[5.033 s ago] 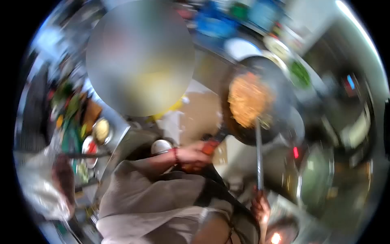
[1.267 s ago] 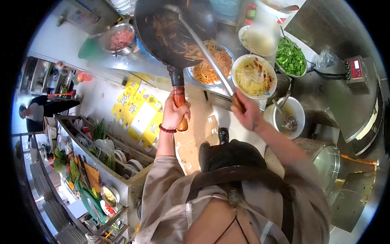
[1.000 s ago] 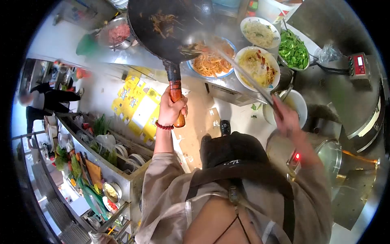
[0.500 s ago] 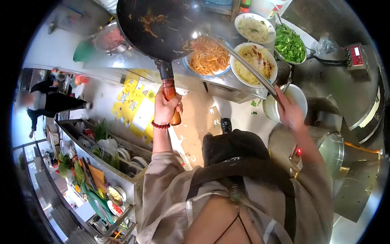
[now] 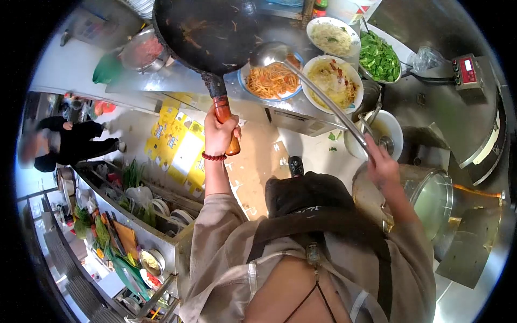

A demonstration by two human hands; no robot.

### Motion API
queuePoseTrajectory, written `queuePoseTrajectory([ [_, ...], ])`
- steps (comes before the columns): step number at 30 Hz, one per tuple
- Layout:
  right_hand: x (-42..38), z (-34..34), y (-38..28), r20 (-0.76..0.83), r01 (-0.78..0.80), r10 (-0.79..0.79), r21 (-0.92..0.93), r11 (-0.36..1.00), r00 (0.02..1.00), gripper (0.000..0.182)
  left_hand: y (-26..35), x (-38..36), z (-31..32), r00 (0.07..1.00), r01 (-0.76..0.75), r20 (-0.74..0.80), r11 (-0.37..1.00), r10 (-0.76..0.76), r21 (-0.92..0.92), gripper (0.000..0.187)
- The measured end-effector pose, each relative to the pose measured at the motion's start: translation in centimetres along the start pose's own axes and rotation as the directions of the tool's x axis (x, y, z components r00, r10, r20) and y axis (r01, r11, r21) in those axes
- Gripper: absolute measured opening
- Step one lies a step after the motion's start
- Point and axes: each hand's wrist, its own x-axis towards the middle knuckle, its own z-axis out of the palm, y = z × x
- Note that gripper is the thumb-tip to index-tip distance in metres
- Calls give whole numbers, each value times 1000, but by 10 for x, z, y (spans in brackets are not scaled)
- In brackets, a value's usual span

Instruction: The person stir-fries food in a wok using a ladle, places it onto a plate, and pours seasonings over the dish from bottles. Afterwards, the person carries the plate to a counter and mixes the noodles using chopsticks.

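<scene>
My left hand [image 5: 219, 134] is wrapped round the wooden handle of a black wok [image 5: 215, 48], which is tipped toward the plate and has a few brown shreds stuck inside. In my right hand [image 5: 383, 167] is the long handle of a metal ladle [image 5: 272, 53]. The ladle's bowl hangs over the far edge of a blue-rimmed plate [image 5: 249, 86] piled with reddish-brown shredded food [image 5: 273, 81]. Beside that plate, under the ladle's handle, is a white bowl [image 5: 309, 99] of pale yellow food with dried red chillies.
Another bowl of pale shreds [image 5: 331, 37] and a dish of chopped greens [image 5: 379, 59] stand at the back. A white bucket [image 5: 396, 126] with a utensil and a large steel pot [image 5: 433, 202] are at right. A person [image 5: 70, 140] stands at far left, near a prep counter [image 5: 177, 245].
The ladle's bowl has come away from the wok's edge over the plate. Less food shows in the wok. My right hand has lowered slightly, and the person at left has shifted.
</scene>
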Motion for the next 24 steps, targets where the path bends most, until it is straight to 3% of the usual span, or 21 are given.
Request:
queuePoseTrajectory([
  [4,38,-11,-34,-24,-49,62,363,930,998,63,-3,6,-9,1000,-26,18,999,25,45,24],
  [5,49,-12,-47,49,-109,98,360,927,994,61,-3,6,-12,1000,-14,14,999,14,36,23],
  [8,70,6,-74,36,-134,130,375,917,991,56,11,-3,-14,999,-39,14,999,39,34,23],
  [11,56,30,-94,23,-189,192,337,922,981,50,20,-6,-34,998,-48,47,997,45,66,22],
  [15,10,9,-143,99,-295,278,376,878,955,52,35,-21,-59,992,-76,105,992,66,104,20],
  [22,-52,16,-188,-150,-210,283,375,903,947,57,56,-38,-97,981,-108,173,987,87,116,26],
  [23,-61,6,-202,-209,-157,314,543,825,926,55,59,-41,-100,973,-98,218,990,74,102,26],
  [24,-69,7,-210,-300,-51,281,596,801,912,54,59,-45,-98,963,-84,263,993,58,89,27],
])
